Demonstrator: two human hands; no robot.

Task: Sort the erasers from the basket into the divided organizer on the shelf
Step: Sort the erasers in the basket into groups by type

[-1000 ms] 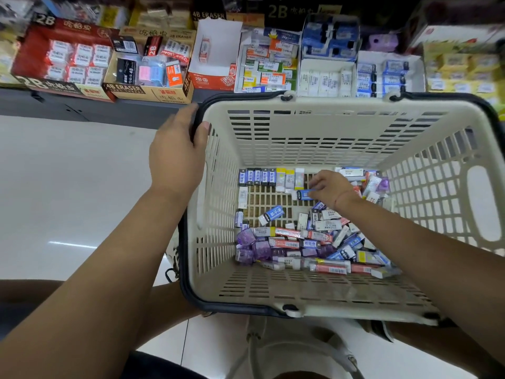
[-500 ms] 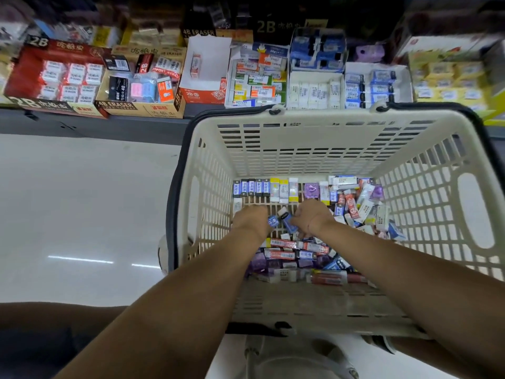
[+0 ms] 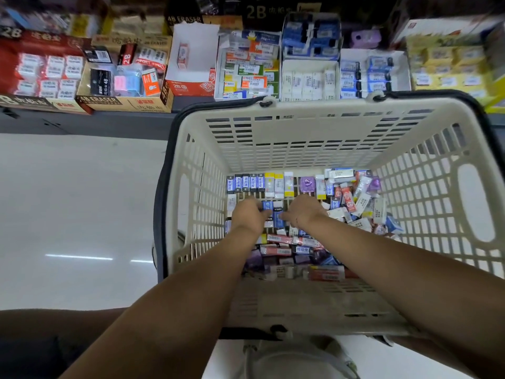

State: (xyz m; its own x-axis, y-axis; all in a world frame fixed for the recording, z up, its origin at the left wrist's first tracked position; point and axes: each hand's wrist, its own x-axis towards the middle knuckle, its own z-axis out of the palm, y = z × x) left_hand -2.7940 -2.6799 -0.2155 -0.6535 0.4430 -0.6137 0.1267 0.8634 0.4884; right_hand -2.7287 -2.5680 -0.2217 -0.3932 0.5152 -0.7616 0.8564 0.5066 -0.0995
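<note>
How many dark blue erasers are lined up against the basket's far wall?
5, side by side at the row's left end: first eraser, second, third, fourth, fifth. Others may be hidden elsewhere.

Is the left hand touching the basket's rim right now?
Apart. The head view shows the left hand down among the erasers, with slotted wall visible between it and the basket rim.

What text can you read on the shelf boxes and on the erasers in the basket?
"2B": red box, far left.
"4B ERASER": brown box, front.
"4B ERASER": dark box behind it.
"2B": black box, top.
Labels on the erasers in the basket: too small to read.
</note>
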